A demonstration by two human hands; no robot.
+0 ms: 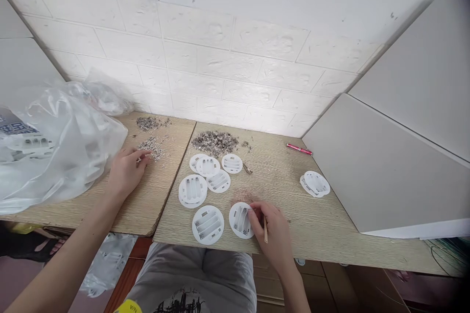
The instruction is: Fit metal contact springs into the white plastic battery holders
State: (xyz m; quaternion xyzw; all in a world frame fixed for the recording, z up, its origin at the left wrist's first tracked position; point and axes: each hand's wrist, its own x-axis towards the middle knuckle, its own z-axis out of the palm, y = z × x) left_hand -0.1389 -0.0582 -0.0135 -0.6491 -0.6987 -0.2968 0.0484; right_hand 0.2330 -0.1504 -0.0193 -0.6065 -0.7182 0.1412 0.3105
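Observation:
My left hand (pixel 128 171) reaches to a small pile of tiny metal parts (pixel 152 146), its fingertips closed together at the pile's edge; whether they pinch a part is too small to tell. At the front edge, my right hand (pixel 270 227) holds a thin wooden stick (pixel 265 229), and its fingertips touch the right rim of a round white battery holder (pixel 240 220). Another round holder (pixel 207 225) lies just left of it. Several more white discs (pixel 193 190) lie behind, some overlapping, near a larger heap of metal pieces (pixel 215 143).
A large clear plastic bag (pixel 73 142) with white parts stands at the left. Two stacked discs (pixel 315 184) and a red pen (pixel 299 148) lie at the right, near a grey panel (pixel 352 166). A small brush-like tool (pixel 247 169) lies mid-table. A brick-patterned wall (pixel 213 68) bounds the back.

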